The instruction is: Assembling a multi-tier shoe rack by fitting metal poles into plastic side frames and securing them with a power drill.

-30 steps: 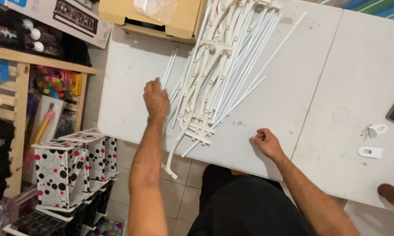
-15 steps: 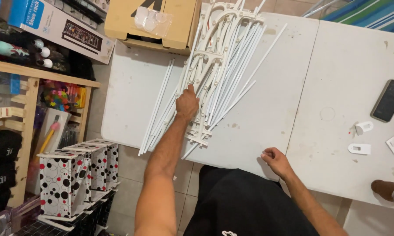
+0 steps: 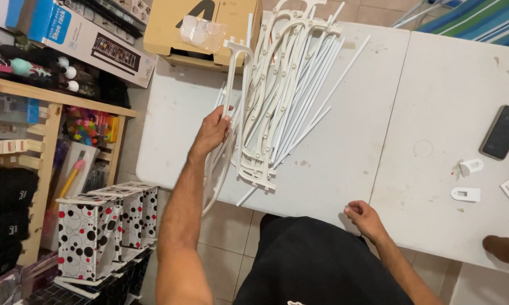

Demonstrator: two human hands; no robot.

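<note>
Left hand [image 3: 212,133] sits at about 9 o'clock of the white plastic frame and rod pile [image 3: 282,96], fingers curled closed around one white side frame [image 3: 232,85]. That frame stands nearly upright out of the fist, long axis running 12 to 6 o'clock, its forked top end toward the tan cardboard box [image 3: 203,28]. A curved lower length of the same or a neighbouring piece hangs below the table edge past the wrist; which one it is cannot be told.

The pile itself lies on the white folding table [image 3: 344,141], long axis slanted from 1 o'clock down to 7 o'clock, rods fanning out at the top.

Right hand [image 3: 364,217] rests at the near table edge, around 5 o'clock of the pile and well apart from it, fingers loosely folded, holding nothing visible. The left hand is clearly the nearer one.

Also on the table: a dark phone [image 3: 503,133] at 3 o'clock, two small white clips [image 3: 466,194] below it. A spotted fabric organiser [image 3: 102,226] stands on the floor at 8 o'clock.
</note>
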